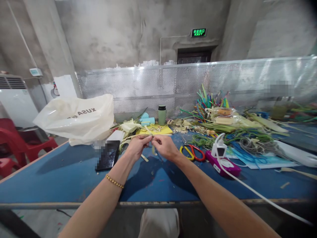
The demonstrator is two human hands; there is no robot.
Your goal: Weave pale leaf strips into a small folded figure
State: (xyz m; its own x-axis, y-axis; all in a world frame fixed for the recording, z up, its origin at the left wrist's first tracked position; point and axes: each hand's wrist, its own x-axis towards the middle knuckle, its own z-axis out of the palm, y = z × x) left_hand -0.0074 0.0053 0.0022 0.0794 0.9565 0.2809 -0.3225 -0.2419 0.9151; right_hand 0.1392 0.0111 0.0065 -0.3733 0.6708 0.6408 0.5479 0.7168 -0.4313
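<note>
Over the blue table, my left hand and my right hand meet fingertip to fingertip. Both are closed in a pinch on a thin, pale plant-fibre strip, whose end sticks up above the fingers. Another bit of it hangs below them, blurred. The fingers hide exactly how the strip runs between them. A short cut strip lies on the table just below my left hand. Scissors with red and yellow handles rest to the right of my right hand.
A dark tablet or phone and a white plastic bag are on the left. Behind my hands stand a green bottle and yellow paper. To the right are a purple power socket with a white cable and tangled cords.
</note>
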